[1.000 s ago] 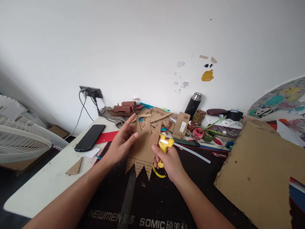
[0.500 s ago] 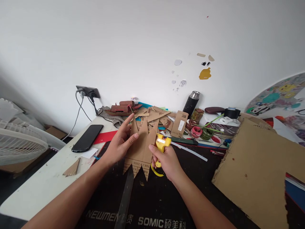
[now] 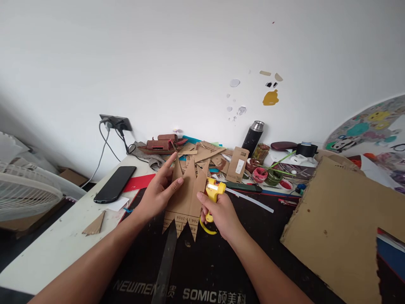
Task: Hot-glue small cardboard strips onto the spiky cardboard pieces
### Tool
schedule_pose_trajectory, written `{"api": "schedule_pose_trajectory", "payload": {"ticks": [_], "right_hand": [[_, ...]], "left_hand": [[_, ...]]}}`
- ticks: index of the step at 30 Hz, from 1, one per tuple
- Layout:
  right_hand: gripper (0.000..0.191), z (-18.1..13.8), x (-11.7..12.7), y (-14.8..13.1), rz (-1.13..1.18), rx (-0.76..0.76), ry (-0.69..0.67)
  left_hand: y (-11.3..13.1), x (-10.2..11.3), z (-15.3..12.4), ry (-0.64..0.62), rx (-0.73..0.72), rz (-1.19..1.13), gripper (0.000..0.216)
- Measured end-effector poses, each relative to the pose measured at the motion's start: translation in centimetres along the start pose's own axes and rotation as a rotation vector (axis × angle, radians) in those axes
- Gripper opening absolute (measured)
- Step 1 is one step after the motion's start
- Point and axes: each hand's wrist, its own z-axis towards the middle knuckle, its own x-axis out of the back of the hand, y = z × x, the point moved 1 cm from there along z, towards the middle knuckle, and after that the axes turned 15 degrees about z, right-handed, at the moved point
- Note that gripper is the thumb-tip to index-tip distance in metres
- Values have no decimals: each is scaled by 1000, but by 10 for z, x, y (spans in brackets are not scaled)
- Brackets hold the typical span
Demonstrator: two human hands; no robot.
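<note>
Cardboard piece: brown corrugated board, smooth-faced, creased lengthwise, cut to sharp triangular teeth at top and bottom, printed with figures along the lower band; located above the black mat, between both hands.
Left hand: spread, with thumb over the face of the cardboard piece and forefinger pointing up beside its left tooth; cannot tell whether pinching from behind, with that side hidden.
Right hand: wrapped around the glue gun, with thumb tip at the right edge of the cardboard piece.
Glue gun: yellow, hard-looking, white-labelled; fitted with a long translucent glue stick.
Grey strip: flat, straight-edged, running under the lower teeth in view.
Black mat: matt, flecked, white-lettered.
Desk: white, smooth, marked with specks; bearing a glossy black phone and a triangular corrugated offcut.
Scrap heap: jumbled cardboard strips, beside a brown model boat.
Flask: black, cylindrical, metal-capped, tilted in view.
Large cardboard sheet: brown, ragged-edged, right of the mat.
</note>
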Motion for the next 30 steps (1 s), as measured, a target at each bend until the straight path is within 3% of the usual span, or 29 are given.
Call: {"api": "schedule_pose_trajectory", "payload": {"ticks": [18, 30], "right_hand": [[53, 0, 0, 0, 12, -4, 6], [57, -1, 1, -2, 2, 3, -19]], "left_hand": [[1, -2, -1, -16, 41, -64, 81], [-10, 16, 9, 184, 147, -161, 51]]}}
